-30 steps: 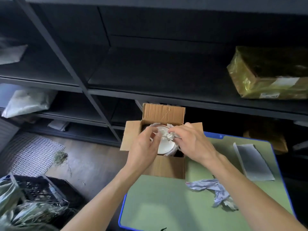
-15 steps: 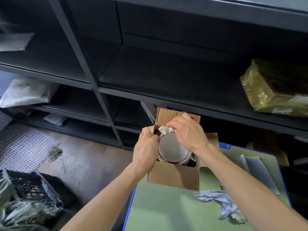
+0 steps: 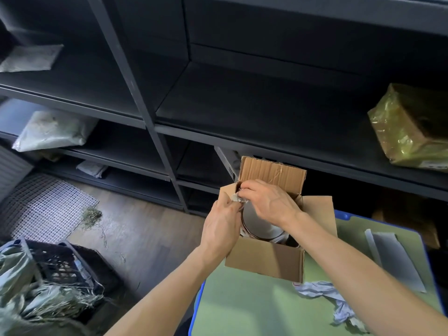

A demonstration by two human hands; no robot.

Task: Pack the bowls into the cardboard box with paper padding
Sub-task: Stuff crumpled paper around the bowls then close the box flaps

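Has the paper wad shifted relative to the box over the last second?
Yes. The paper wad went from over the bowl's middle toward the cardboard box's far-left corner.

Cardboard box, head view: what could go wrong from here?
1. The cardboard box sits at the table's far left corner. The left hand and right hand pinch a paper wad into it, and a hard push might shove it off.
2. The bowl's near rim seems bare against cardboard and may chip. Crumpled paper lies unused on the table.
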